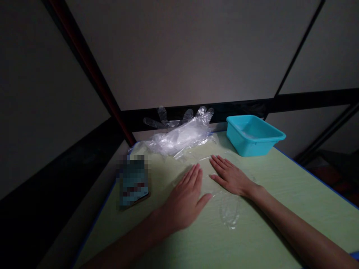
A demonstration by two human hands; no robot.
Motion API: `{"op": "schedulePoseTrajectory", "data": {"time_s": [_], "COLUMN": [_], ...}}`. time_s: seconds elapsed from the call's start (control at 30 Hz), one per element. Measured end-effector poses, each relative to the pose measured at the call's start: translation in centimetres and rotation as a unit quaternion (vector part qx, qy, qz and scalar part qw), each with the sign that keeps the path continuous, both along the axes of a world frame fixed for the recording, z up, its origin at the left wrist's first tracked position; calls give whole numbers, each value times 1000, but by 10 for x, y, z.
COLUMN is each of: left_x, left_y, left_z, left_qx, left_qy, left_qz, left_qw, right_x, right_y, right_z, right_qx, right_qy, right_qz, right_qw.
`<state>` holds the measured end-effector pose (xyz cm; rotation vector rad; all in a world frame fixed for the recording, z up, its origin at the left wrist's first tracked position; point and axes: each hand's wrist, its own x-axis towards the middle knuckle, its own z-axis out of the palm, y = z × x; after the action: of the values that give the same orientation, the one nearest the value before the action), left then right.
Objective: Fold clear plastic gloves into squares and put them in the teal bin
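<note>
My left hand (pixel 185 201) is stretched out palm down over the light green table top, its thumb apart from the fingers. To its right, my right hand (pixel 228 175) lies flat with extended fingers on a thin clear plastic glove (pixel 230 213). Part of that glove shows below the right hand; the rest is covered or hard to see against the green. Behind both hands is a heap of clear plastic gloves (pixel 179 138), several of their fingers sticking up at the back. Whether the left hand touches the plastic I cannot tell.
A turquoise plastic basin (pixel 252 136) stands at the back right of the green table (pixel 294 201); its contents are unclear. At the left edge is a blurred-out, phone-like object (pixel 134 183). A pale wall (pixel 190 56) with dark trim rises behind the table.
</note>
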<state>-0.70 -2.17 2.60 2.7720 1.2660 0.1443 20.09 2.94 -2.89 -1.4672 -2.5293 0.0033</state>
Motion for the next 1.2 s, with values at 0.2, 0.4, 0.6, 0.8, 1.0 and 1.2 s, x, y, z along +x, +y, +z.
{"op": "schedulePoseTrajectory", "data": {"time_s": [0.2,0.4,0.6,0.8,1.0,1.2], "left_x": [-9,-9,-9,-9,-10,-9], "left_y": [15,13,14,13,14,16], "left_z": [-47,-46,-46,-48,-50,-50], "left_qx": [46,70,84,95,101,103], "left_qy": [11,9,10,3,2,5], "left_qz": [57,50,49,44,44,45], "left_qw": [997,996,995,995,994,994], "right_x": [1,3,-2,-34,-41,-44], "right_y": [1,3,-3,-16,-18,-21], "right_z": [0,-1,10,15,8,12], "right_qx": [-9,-14,-26,-10,-12,-3], "right_qy": [-23,-25,-20,26,25,17], "right_qz": [-9,-19,-41,42,70,75], "right_qw": [1000,999,999,999,997,997]}}
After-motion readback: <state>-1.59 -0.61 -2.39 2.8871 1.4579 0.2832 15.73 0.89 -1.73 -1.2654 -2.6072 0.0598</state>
